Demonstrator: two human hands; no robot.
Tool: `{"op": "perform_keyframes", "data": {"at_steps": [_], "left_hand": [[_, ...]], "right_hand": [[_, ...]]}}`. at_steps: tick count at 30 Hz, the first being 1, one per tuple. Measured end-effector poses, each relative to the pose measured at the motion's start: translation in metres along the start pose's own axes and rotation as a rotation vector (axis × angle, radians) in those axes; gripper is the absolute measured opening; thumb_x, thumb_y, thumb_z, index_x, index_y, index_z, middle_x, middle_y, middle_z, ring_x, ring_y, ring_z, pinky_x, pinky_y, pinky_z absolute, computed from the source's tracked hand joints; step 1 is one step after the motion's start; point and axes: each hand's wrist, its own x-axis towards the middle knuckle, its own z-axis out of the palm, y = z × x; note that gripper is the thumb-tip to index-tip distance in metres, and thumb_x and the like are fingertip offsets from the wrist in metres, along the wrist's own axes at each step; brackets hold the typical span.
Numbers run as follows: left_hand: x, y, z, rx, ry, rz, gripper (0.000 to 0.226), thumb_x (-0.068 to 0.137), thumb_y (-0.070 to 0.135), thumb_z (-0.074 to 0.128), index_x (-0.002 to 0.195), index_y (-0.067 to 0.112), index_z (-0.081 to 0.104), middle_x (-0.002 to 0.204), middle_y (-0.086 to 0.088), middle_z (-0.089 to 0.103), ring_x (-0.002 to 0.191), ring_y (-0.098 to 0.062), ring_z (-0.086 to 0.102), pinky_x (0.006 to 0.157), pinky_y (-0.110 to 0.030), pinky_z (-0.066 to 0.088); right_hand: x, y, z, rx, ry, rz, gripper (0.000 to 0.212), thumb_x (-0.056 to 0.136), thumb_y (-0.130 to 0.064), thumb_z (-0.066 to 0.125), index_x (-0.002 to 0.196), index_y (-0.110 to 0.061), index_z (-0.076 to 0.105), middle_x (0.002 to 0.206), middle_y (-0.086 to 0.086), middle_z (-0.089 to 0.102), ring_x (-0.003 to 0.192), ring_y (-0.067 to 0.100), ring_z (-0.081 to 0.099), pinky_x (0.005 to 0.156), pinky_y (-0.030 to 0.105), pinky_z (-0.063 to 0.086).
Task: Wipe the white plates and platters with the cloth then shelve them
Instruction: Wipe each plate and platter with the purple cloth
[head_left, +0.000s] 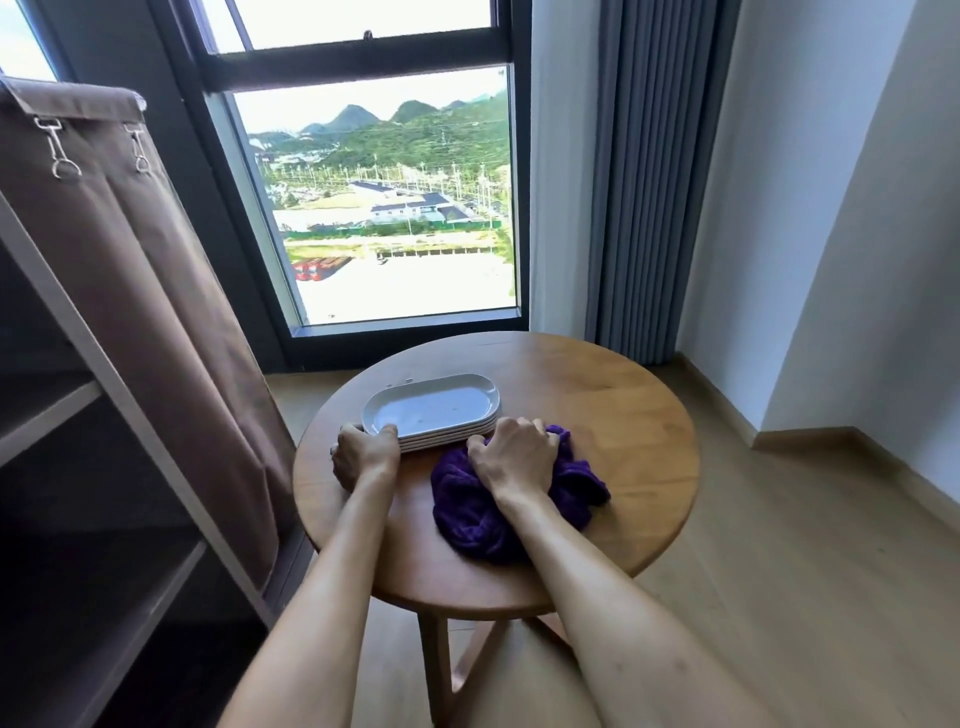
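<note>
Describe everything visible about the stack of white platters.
The stack of platters is several oblong, round-cornered white dishes, glossy like ceramic or melamine, nested flat and level. It sits on the round wooden table, left of centre. The top one shows a few small specks. The left hand grips its near-left corner; the purple cloth lies just beside it.

Round wooden bench (613, 415), wood legs (436, 670) crossing underneath. Floor: light wood planks (779, 571). Tall dark-framed window (374, 197) beyond the bench's far edge (outside: green hills, low white-roofed buildings, red vehicles). Grey pleated curtain (644, 182) hangs to the right of the window, reaching the floor. White wall (857, 234) further right, wood skirting (810, 439) along its base. Two metal clips (62, 150) at upper left.
</note>
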Motion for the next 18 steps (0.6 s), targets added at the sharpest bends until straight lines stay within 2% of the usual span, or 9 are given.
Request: {"op": "perform_keyframes", "data": {"at_steps": [4, 10, 13, 16, 18], "left_hand": [[-0.0009, 0.0031, -0.0011, 0.010, 0.015, 0.007, 0.033, 0.088, 0.021, 0.071, 0.114, 0.001, 0.066, 0.120, -0.024, 0.068, 0.120, -0.041, 0.058, 0.101, -0.041, 0.046], [-0.0036, 0.0077, -0.0040, -0.012, 0.042, -0.015, 0.034, 0.088, 0.014, 0.066, 0.118, 0.000, 0.066, 0.124, -0.027, 0.065, 0.119, -0.042, 0.059, 0.099, -0.039, 0.046], [-0.0016, 0.0068, -0.0046, -0.004, 0.043, 0.008, 0.031, 0.086, 0.013, 0.067, 0.114, -0.002, 0.066, 0.119, -0.026, 0.067, 0.117, -0.042, 0.059, 0.097, -0.040, 0.048], [0.0004, 0.0059, -0.0040, -0.017, 0.039, 0.012, 0.024, 0.087, 0.012, 0.066, 0.105, -0.004, 0.066, 0.111, -0.024, 0.068, 0.108, -0.044, 0.062, 0.087, -0.040, 0.048], [0.0033, 0.0057, -0.0039, -0.025, 0.020, 0.004, 0.015, 0.087, 0.011, 0.065, 0.091, -0.004, 0.065, 0.095, -0.022, 0.064, 0.096, -0.045, 0.061, 0.075, -0.036, 0.043]], "right_hand": [[0.0037, -0.0010, 0.0018, -0.009, 0.005, 0.001, 0.039, 0.089, -0.041, 0.051, 0.094, -0.008, 0.072, 0.103, 0.011, 0.071, 0.108, 0.031, 0.059, 0.097, 0.044, 0.040], [0.0012, 0.0019, 0.0010, 0.030, 0.005, -0.007, 0.037, 0.089, -0.039, 0.051, 0.088, -0.009, 0.070, 0.099, 0.011, 0.071, 0.106, 0.031, 0.059, 0.098, 0.045, 0.040], [0.0007, 0.0014, 0.0005, 0.035, 0.007, -0.011, 0.037, 0.090, -0.040, 0.051, 0.088, -0.008, 0.070, 0.099, 0.011, 0.071, 0.106, 0.031, 0.059, 0.099, 0.045, 0.041], [0.0016, 0.0010, 0.0006, 0.037, 0.009, -0.014, 0.037, 0.090, -0.039, 0.050, 0.087, -0.008, 0.070, 0.098, 0.011, 0.071, 0.105, 0.031, 0.059, 0.098, 0.045, 0.041], [0.0013, 0.0010, 0.0010, 0.036, 0.015, -0.015, 0.037, 0.090, -0.040, 0.051, 0.086, -0.009, 0.070, 0.098, 0.011, 0.071, 0.104, 0.031, 0.059, 0.098, 0.045, 0.041]]}}
